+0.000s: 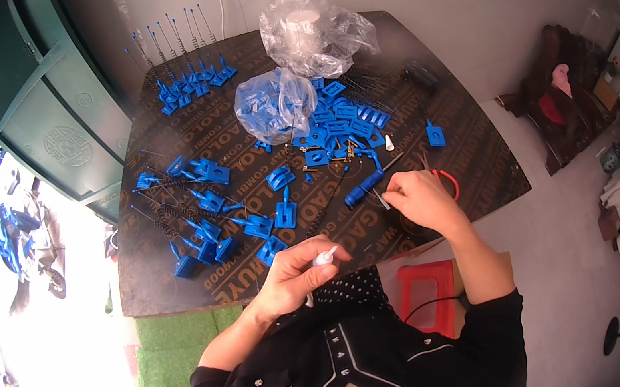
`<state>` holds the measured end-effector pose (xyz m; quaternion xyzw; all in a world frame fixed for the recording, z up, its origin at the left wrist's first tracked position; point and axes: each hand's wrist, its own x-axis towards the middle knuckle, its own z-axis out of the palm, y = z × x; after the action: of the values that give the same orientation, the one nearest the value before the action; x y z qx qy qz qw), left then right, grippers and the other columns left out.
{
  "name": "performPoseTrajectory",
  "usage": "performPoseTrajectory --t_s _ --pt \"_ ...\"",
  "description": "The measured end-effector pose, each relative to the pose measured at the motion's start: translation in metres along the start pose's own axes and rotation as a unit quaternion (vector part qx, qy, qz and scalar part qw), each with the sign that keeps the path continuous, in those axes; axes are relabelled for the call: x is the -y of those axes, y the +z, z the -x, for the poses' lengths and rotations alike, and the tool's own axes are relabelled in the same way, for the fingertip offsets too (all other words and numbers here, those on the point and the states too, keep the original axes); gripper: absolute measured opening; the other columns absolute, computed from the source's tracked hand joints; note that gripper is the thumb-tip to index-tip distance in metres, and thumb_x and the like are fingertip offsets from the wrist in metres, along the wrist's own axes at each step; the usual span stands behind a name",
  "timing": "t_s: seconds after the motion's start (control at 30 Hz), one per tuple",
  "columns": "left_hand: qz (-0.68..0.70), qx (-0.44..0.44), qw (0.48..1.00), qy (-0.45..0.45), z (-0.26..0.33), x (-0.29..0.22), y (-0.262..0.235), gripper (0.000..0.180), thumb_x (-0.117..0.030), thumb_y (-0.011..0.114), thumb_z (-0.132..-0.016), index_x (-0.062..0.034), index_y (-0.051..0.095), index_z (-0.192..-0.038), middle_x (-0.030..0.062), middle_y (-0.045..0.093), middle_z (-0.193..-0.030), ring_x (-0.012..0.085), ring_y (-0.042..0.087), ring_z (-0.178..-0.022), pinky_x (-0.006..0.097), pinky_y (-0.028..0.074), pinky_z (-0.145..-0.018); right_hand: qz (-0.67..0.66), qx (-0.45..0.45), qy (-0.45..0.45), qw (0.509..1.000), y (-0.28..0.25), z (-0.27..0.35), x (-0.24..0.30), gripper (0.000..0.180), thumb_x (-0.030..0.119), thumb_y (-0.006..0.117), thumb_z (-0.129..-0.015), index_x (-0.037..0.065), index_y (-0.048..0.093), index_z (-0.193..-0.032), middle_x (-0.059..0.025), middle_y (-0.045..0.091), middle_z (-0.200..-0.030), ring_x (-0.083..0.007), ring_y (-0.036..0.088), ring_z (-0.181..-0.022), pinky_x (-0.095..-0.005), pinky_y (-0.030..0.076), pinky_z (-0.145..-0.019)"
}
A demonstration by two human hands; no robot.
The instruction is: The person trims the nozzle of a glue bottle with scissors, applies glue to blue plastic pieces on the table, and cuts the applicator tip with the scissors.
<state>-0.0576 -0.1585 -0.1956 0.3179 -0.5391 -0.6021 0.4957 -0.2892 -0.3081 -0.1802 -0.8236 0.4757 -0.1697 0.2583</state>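
At six o'clock of the dark wooden bench, the left hand pinches a small white plastic nozzle bottle, tip raised, presumably against dripping; toward four o'clock, the right hand pinches a slim pale piece.

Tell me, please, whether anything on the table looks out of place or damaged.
One blue piece sits alone toward the right side of the table, apart from the heap of blue parts, so it looks slightly stray. I see no clear spill or damage.
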Motion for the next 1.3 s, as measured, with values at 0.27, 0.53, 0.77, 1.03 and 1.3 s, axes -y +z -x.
performPoseTrajectory --t_s 0.27,0.53,0.77,1.03,1.3 --pt "-0.002 -0.013 1.0 0.005 0.001 0.0 -0.001 0.02 -0.011 0.061 -0.094 -0.0006 0.063 -0.111 -0.0012 0.054 -0.095 0.0059 0.048 -0.083 0.021 0.039 -0.073 0.081 -0.01 -0.029 0.996 0.023 -0.009 -0.012 0.022 0.017 0.07 -0.079 -0.004 0.063 -0.08 -0.0209 0.066 -0.077 -0.0359 0.067 -0.076 -0.0413 0.051 -0.068" --pt "-0.015 -0.02 1.0 0.011 0.001 -0.001 0.002 0.02 -0.009 0.06 -0.095 -0.0003 0.062 -0.113 0.0002 0.055 -0.098 0.0064 0.05 -0.085 0.021 0.041 -0.075 -0.47 0.024 -0.05 0.881 0.006 0.019 0.029 0.002 0.002 0.057 -0.093 0.0 0.057 -0.093 -0.0069 0.063 -0.075 -0.0078 0.054 -0.057 -0.0195 0.044 -0.05" --pt "-0.063 -0.025 0.998 0.009 -0.002 -0.006 0.007 0.022 -0.01 0.059 -0.095 0.0007 0.062 -0.114 0.0015 0.057 -0.099 0.0077 0.053 -0.089 0.022 0.043 -0.077 -0.57 -0.019 -0.226 0.79 0.023 0.037 0.053 0.011 0.007 0.063 -0.092 -0.001 0.057 -0.092 -0.011 0.06 -0.08 -0.0103 0.053 -0.063 -0.0208 0.042 -0.052" --pt "-0.069 -0.029 0.997 -0.014 0.0 -0.011 0.008 0.024 -0.012 0.061 -0.095 0.0009 0.063 -0.115 0.0019 0.059 -0.099 0.0077 0.054 -0.088 0.023 0.045 -0.076 -0.527 -0.013 -0.244 0.814 0.022 0.036 0.058 0.005 0.0 0.062 -0.09 -0.002 0.057 -0.09 -0.0111 0.06 -0.08 -0.0092 0.053 -0.063 -0.0196 0.043 -0.054" --pt "-0.038 -0.019 0.998 -0.042 0.0 -0.011 0.007 0.026 -0.013 0.061 -0.095 0.0012 0.063 -0.116 0.0019 0.06 -0.101 0.0072 0.054 -0.089 0.022 0.044 -0.077 -0.466 -0.005 -0.243 0.851 0.019 0.033 0.057 0.005 0.003 0.065 -0.089 0.001 0.061 -0.091 -0.003 0.062 -0.077 -0.0054 0.056 -0.065 -0.0191 0.042 -0.056"
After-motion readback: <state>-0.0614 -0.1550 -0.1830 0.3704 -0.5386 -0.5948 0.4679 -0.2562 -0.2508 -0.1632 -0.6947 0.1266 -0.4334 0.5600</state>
